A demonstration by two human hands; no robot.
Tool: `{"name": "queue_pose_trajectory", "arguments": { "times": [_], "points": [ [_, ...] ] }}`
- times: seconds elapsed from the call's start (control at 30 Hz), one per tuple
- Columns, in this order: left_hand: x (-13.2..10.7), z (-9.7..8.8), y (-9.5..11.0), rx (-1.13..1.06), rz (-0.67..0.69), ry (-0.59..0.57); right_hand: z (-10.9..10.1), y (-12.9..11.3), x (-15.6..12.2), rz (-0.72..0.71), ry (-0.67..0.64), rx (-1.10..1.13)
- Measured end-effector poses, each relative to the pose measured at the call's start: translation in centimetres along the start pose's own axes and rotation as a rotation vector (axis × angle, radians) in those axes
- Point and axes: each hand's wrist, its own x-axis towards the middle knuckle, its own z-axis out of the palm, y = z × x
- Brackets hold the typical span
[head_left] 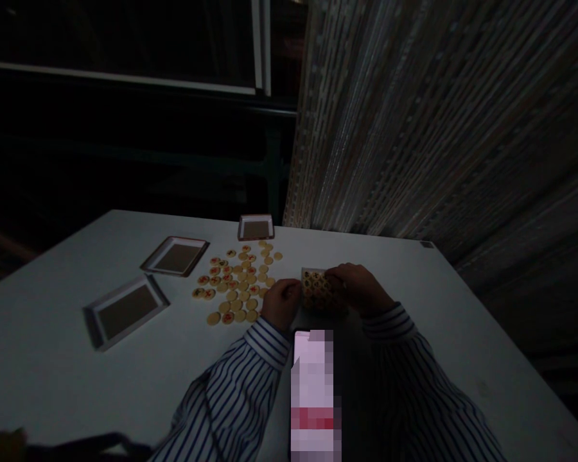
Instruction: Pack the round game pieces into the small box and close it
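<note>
on white table [67, 385], left hand [282, 303], right hand [362, 289], disc-filled box [312, 270] between

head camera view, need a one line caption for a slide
Left hand and right hand at a box of round pieces, with loose discs alongside on a white table.

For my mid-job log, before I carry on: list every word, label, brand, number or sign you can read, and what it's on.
Nothing reads clearly.
Loose round pieces: some bear red marks, a few dark; too small and blurred.
Packed pieces in the box: dark marks, too small and dim.
Phone: screen pixelated, unreadable.
Dark patch at the far right corner of the table: too small to tell.
</note>
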Motion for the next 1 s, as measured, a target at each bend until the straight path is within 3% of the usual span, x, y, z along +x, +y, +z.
{"name": "queue_pose_trajectory", "arguments": {
  "times": [0.47,0.73,1.0],
  "points": [
    [-0.3,-2.2,0.5,0.005,0.087,-0.028,-0.6,-1.1,-0.1,-0.008,0.015,-0.024],
    [0.5,-5.8,0.0,0.084,0.124,-0.017,-0.1,-2.2,0.5,-0.017,-0.015,-0.082],
    [2.3,-10.6,-2.9,0.286,0.138,0.036,-0.9,-4.5,1.7,-0.032,-0.043,-0.094]
  ]
}}
